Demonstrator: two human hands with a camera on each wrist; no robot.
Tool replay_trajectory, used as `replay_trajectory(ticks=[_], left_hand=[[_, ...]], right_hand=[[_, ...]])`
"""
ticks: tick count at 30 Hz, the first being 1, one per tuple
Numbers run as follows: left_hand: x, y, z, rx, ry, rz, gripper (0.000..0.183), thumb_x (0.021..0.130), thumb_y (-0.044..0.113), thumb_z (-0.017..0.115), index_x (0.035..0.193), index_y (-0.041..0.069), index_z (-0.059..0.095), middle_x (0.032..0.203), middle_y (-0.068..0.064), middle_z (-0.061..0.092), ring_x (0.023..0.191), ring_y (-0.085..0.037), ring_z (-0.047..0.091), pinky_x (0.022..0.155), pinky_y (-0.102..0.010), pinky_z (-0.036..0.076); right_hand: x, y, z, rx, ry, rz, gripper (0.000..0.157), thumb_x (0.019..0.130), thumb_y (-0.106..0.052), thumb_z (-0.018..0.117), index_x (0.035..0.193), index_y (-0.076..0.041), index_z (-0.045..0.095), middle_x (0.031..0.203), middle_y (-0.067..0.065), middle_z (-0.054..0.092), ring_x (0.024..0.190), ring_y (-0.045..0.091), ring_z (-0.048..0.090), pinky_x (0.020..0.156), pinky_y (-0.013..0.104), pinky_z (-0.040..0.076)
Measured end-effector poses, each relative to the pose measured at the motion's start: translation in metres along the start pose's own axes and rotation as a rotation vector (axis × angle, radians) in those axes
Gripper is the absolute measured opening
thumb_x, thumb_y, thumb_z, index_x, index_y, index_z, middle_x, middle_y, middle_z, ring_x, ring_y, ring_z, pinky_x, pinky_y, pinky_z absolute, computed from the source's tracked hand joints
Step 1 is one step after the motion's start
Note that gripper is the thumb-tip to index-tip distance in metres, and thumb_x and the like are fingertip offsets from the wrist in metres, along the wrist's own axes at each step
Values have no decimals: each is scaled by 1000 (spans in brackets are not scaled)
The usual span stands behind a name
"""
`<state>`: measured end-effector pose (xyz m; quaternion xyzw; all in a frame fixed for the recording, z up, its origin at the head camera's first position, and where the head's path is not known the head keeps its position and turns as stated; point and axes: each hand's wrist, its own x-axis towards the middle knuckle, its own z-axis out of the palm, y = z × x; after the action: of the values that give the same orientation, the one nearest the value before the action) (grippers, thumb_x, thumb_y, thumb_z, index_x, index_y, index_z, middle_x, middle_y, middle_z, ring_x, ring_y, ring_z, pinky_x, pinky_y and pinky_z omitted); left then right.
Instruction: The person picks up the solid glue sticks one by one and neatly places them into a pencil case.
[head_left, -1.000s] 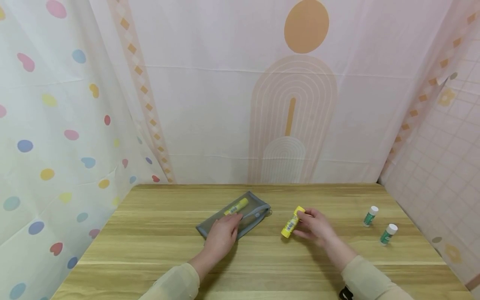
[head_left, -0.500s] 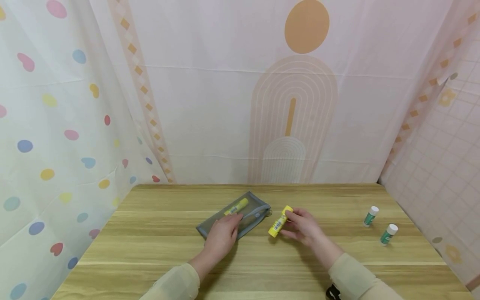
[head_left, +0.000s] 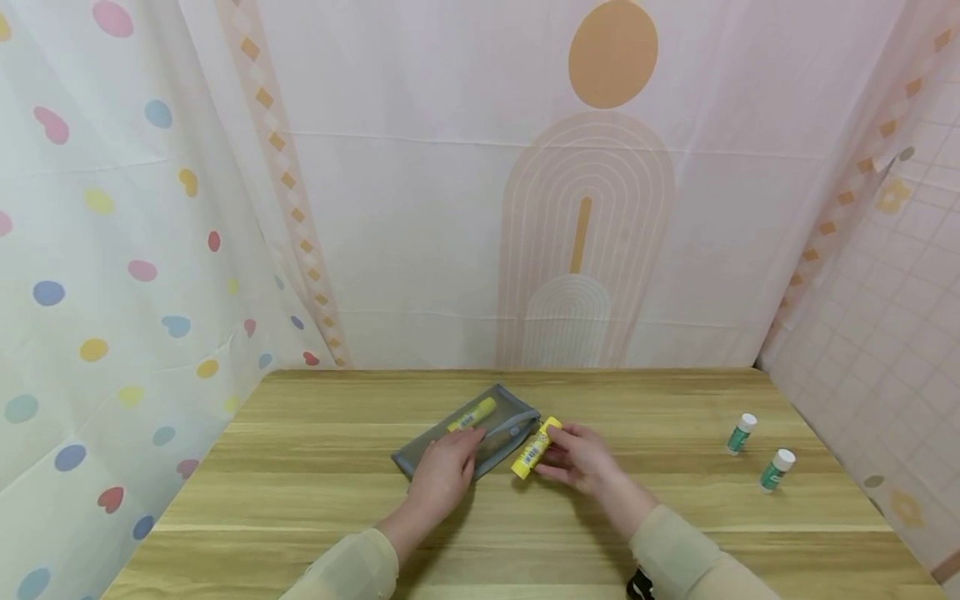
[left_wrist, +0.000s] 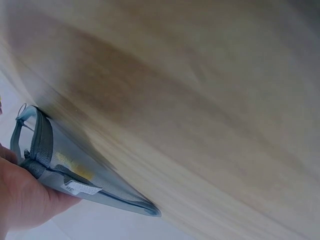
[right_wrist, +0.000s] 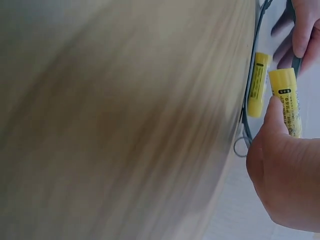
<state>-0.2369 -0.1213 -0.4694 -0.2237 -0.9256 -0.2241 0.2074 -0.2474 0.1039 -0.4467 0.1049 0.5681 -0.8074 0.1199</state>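
A grey see-through zip pouch (head_left: 438, 446) lies slanted on the wooden table, with one yellow glue stick (head_left: 480, 410) visible inside it. My left hand (head_left: 444, 468) holds the pouch's near edge; in the left wrist view, its zip opening (left_wrist: 37, 135) gapes beside the fingers. Between thumb and fingers, my right hand (head_left: 581, 460) pinches a second yellow glue stick (head_left: 534, 450), tilted, right at the pouch's right end. The right wrist view shows this held glue stick (right_wrist: 287, 100) close to the opening, with the left hand (right_wrist: 305, 35) gripping the pouch's edge beyond.
Two green glue sticks with white caps, a farther one (head_left: 741, 433) and a nearer one (head_left: 777, 470), stand at the table's right side. Patterned curtains (head_left: 405, 250) rise behind the table (head_left: 315, 500) and along both sides. A small metal ring (right_wrist: 242, 147) hangs at the pouch's end.
My right hand has carried the yellow glue stick leftward, from right of the pouch up to its right end. The left hand and the pouch have stayed in place.
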Motion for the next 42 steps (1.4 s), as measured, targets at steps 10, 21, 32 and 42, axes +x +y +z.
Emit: replay_trajectory(ticks=[10,21,32,42], left_hand=[[1,0,0,1,-2,2,31,90,0,66,121,2,67,117,-17,69,109,-36,65,88,-62,50],[1,0,-2,-13,-20,-26,33,91,0,65,124,2,66,120,-18,67,112,-37,63,90,-63,48],[2,1,-1,-23,9,-20,31,91,-1,65,122,2,67,117,-19,68,109,-38,64,88,-63,49],[2,-1,0,-24,31,-3,29,91,0,65,120,1,68,117,-19,68,108,-38,64,86,-63,50]], right_hand=[[7,8,14,29,0,24,23,102,-5,52,119,8,47,93,16,61,81,22,63,81,44,58],[15,14,26,49,-18,50,12,102,-4,51,109,5,48,89,14,58,78,20,62,84,44,57],[21,19,33,51,-17,59,22,103,-4,49,119,11,48,93,16,60,81,23,65,89,47,54],[21,20,38,46,-3,65,31,103,-5,50,127,15,44,99,19,60,87,27,66,90,48,54]])
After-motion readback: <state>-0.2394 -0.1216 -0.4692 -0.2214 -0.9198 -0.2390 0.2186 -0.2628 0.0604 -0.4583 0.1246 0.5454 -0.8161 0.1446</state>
